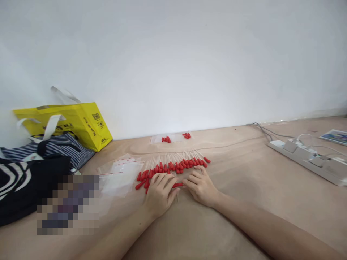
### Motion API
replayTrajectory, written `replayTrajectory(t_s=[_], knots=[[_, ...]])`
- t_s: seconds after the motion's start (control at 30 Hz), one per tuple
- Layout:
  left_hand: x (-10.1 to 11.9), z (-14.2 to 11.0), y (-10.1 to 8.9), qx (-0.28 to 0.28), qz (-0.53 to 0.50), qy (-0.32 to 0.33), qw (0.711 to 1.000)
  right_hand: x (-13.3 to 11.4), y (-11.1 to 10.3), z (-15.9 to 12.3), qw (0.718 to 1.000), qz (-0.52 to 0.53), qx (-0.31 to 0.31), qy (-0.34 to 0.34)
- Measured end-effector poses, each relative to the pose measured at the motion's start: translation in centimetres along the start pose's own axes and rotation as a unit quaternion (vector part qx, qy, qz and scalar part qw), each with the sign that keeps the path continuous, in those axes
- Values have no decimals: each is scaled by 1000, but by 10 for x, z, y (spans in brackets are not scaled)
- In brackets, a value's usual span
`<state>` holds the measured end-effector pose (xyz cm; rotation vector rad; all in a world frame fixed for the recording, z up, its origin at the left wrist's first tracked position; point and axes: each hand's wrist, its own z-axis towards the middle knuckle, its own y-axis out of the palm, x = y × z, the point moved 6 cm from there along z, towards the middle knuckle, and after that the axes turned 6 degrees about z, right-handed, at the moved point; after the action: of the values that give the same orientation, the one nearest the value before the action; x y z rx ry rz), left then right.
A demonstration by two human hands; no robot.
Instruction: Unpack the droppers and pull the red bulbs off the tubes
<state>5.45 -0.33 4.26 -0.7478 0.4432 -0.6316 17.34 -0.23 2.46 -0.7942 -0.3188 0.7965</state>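
Observation:
Many thin pale sticks with rounded red ends (181, 166) lie side by side in a fanned row on the table. In front of them my left hand (160, 191) is bent over, covering part of the row. My right hand (201, 186) lies just to its right, its fingers curled. Between the two sets of fingertips runs one red piece (178, 185), which looks like the end of another such stick. Both hands seem to pinch it, though the fingers partly hide the grip. A bit of clear plastic shows just behind this piece.
Clear plastic bags (119, 180) lie in a pile to the left. Near the wall is a clear bag (176, 138) with red-ended sticks. A yellow bag (94, 126) and dark clothing (29, 184) are at left. A white power strip (306, 159) with cables sits at right.

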Motion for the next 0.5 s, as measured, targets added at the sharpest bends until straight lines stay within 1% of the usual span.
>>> replayTrajectory(t_s=[0.1, 0.17, 0.37, 0.5], knots=[[5, 1, 2, 11, -14, 17, 1000, -2, -3, 0, 1000, 14, 10, -3], [6, 0, 2, 15, -17, 12, 1000, -4, -5, 0, 1000, 25, 7, -4], [4, -6, 1, -11, -9, 5, 1000, -8, -10, 0, 999, 48, 4, -18], [4, -8, 0, -13, 1, 8, 1000, -8, -10, 0, 998, 64, 1, -11]])
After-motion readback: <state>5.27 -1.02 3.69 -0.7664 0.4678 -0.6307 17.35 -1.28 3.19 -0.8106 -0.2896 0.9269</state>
